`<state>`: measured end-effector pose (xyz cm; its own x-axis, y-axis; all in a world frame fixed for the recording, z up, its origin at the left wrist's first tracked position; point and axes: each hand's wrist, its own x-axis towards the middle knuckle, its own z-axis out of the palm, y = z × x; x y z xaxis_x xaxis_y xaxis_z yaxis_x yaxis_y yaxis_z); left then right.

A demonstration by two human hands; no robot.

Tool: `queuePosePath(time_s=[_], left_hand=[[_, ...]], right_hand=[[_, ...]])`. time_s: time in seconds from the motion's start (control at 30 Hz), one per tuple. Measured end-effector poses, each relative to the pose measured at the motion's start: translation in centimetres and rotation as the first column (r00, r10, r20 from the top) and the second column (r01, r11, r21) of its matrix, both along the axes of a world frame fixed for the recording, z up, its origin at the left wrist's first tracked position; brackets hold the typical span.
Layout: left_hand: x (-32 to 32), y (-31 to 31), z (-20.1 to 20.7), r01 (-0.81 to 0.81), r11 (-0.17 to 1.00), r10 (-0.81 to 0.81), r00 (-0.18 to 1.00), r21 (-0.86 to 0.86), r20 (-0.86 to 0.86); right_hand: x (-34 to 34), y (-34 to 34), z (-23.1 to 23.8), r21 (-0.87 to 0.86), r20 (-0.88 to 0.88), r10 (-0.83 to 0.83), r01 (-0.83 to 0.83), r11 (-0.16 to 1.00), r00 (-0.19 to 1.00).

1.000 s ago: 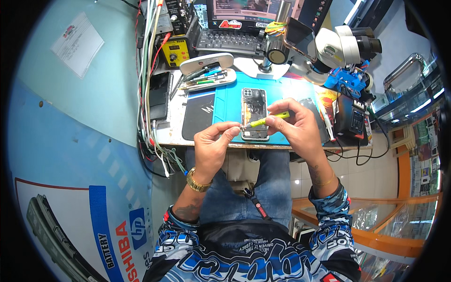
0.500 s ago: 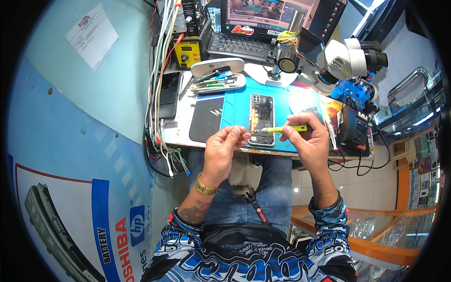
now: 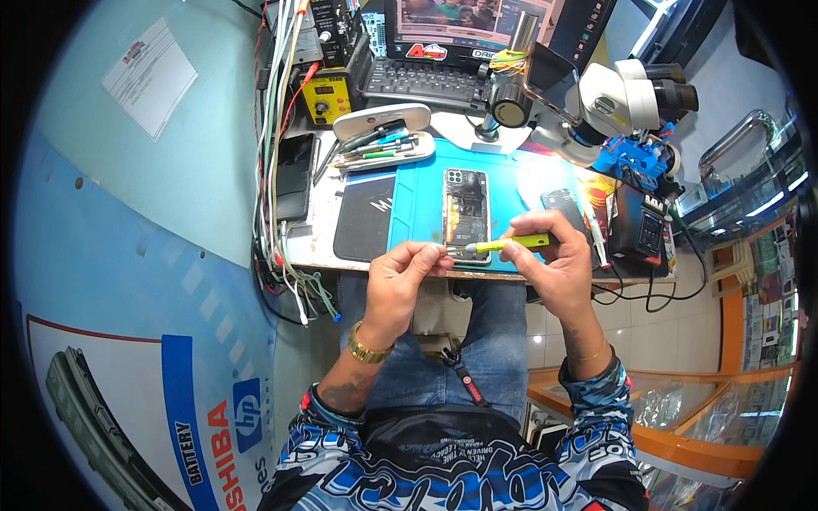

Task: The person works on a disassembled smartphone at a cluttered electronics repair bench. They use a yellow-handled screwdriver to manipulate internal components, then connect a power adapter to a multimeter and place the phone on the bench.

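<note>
My right hand [image 3: 558, 260] grips a slim yellow-green pen-shaped tool [image 3: 511, 244] with a silver front end pointing left. The thumb and fingertips of my left hand [image 3: 402, 277] are pinched together at the tool's tip; what they hold is too small to make out. Both hands are over the front edge of the workbench. Just beyond them a phone [image 3: 466, 204] lies on a light blue mat [image 3: 417, 200], its camera block at the far end and its inside parts showing. The tool crosses in front of the phone's near end.
At the back left an open case [image 3: 383, 149] holds several pens and tools. A microscope [image 3: 609, 102] on a stand rises at the right, near a black device [image 3: 639, 226]. Cables [image 3: 273, 179] hang at the left edge. A keyboard [image 3: 426, 85] lies behind.
The tool has come slightly nearer to me, its tip closer to my left fingertips. The whole view has shifted a little, so the bench sits further left.
</note>
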<state>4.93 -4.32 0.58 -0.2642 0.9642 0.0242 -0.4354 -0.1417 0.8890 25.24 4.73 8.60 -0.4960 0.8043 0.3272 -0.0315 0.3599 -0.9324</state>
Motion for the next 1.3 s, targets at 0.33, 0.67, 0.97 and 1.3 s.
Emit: queuePosePath(time_s=[0.33,0.67,0.97,1.3], left_hand=[[0.3,-0.1,-0.1,-0.023,1.0,0.022,0.998,0.019,0.057],[0.5,-0.3,-0.1,-0.041,0.999,0.041,0.998,-0.008,0.056],[0.7,-0.6,-0.6,-0.052,0.999,0.052,0.993,-0.003,0.111],[0.9,-1.0,-0.6,-0.072,0.997,0.08,0.958,-0.042,0.277]], right_hand=[[0.3,-0.1,-0.3,-0.01,-0.01,-0.037,0.037,0.999,0.999],[0.5,0.6,-0.6,0.199,0.088,0.033,-0.05,0.979,0.996],[0.3,0.0,-1.5,-0.043,-0.036,0.0,-0.001,0.999,0.999],[-0.2,-0.1,-2.7,0.133,-0.034,0.025,-0.021,0.991,0.999]])
